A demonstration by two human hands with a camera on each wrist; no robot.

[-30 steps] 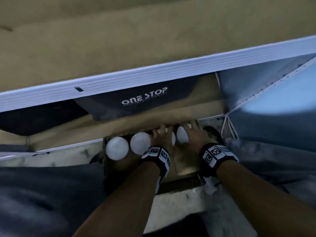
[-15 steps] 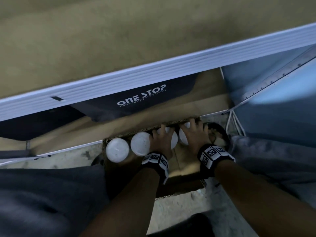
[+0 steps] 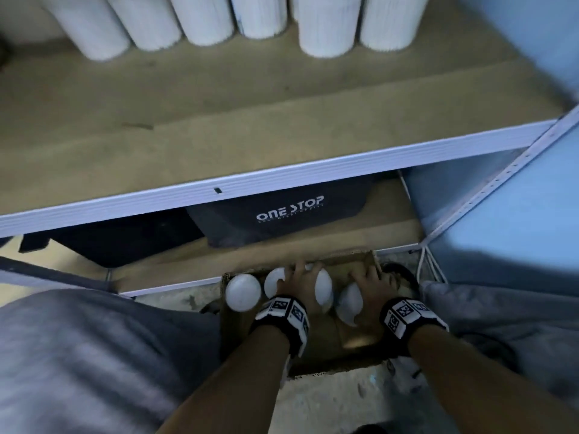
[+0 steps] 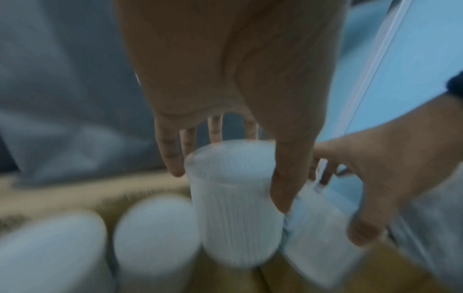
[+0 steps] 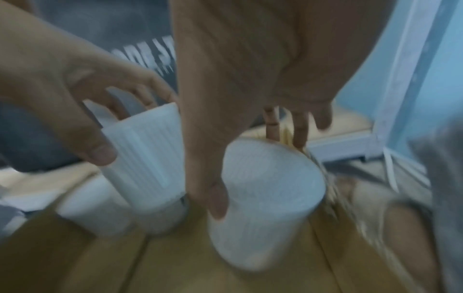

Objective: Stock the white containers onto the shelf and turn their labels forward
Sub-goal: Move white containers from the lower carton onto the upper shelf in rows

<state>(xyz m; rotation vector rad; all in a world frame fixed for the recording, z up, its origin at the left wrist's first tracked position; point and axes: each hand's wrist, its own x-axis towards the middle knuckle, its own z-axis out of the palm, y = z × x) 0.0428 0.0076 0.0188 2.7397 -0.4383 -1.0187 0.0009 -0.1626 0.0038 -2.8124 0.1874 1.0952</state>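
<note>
Down in an open cardboard box (image 3: 357,336) on the floor, both hands are grasping ribbed white containers. The left hand (image 3: 297,285) wraps one ribbed container (image 4: 235,200) with the thumb on its near side and the fingers behind it; in the head view that hand hides most of it. The right hand (image 3: 369,286) grips a second, tilted container (image 5: 263,198), thumb pressed on its front wall and fingers curled over the far rim. Two more white containers (image 3: 242,291) stand in the box to the left of the held ones, only their round tops showing from above. No label can be made out on any of them: both wrist views are smeared with motion blur, and the ribbed walls look plain.

Above the box, the white-edged shelf (image 3: 282,180) carries a row of ribbed white containers (image 3: 322,29) at the back; their upper parts are cut off by the top of the frame, so which way they face cannot be told. Under that shelf sits a dark bag (image 3: 282,214) printed "ONE STOP", partly hidden by the shelf edge. Grey cloth (image 3: 78,355) fills the lower left, its edges blurred. Each wrist wears a black-and-white patterned band (image 3: 407,314).
</note>
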